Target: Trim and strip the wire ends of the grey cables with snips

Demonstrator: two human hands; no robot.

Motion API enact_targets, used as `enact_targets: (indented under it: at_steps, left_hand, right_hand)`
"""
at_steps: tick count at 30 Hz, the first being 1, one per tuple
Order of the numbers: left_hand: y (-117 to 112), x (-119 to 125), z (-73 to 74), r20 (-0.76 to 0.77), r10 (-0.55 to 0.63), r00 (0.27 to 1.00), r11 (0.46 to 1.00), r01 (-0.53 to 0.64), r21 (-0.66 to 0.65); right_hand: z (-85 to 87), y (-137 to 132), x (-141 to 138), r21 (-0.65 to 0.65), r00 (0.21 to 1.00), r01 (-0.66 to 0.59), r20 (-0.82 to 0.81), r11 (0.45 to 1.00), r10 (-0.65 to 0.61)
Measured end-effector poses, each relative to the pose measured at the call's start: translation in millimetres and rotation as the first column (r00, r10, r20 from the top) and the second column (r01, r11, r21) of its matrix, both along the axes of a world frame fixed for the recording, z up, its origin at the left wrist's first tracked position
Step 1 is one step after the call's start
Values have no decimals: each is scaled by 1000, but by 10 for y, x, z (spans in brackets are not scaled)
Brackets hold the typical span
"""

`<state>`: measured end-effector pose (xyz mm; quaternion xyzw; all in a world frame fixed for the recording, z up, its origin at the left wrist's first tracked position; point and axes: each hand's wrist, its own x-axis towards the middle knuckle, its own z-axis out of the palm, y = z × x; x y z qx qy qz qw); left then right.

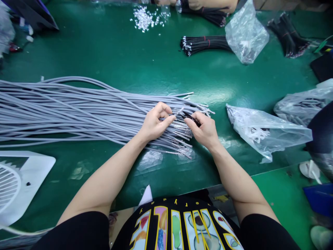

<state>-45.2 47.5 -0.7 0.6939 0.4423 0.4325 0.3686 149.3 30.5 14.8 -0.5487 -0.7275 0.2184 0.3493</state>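
A thick bundle of grey cables lies across the green table, its stripped, silvery ends pointing right. Over those ends, my left hand pinches one grey cable near its bared silvery tip. My right hand is closed round a small black hand tool, whose tip points left toward that cable end. The fingers hide most of the tool, so its exact kind does not show.
A clear bag of white pieces lies to the right, another plastic bag behind it. Black cable bundles and a crumpled bag lie at the back, near silvery scraps. A white fan occupies the front left.
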Motion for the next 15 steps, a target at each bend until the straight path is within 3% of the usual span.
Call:
enact_targets:
  at_steps: [6, 12, 15]
  left_hand:
    - [-4, 0, -3, -72, -6, 997, 1000, 7, 11]
    - [-23, 16, 41, -178, -16, 984, 999, 21, 25]
    - [-27, 18, 50, -177, -17, 984, 999, 22, 24]
  right_hand:
    - [-7, -12, -35, -11, 998, -5, -60, 1000, 4]
    - [72, -90, 4, 35, 956, 29, -294, 999, -17]
    - [75, -79, 31, 70, 967, 3, -253, 998, 15]
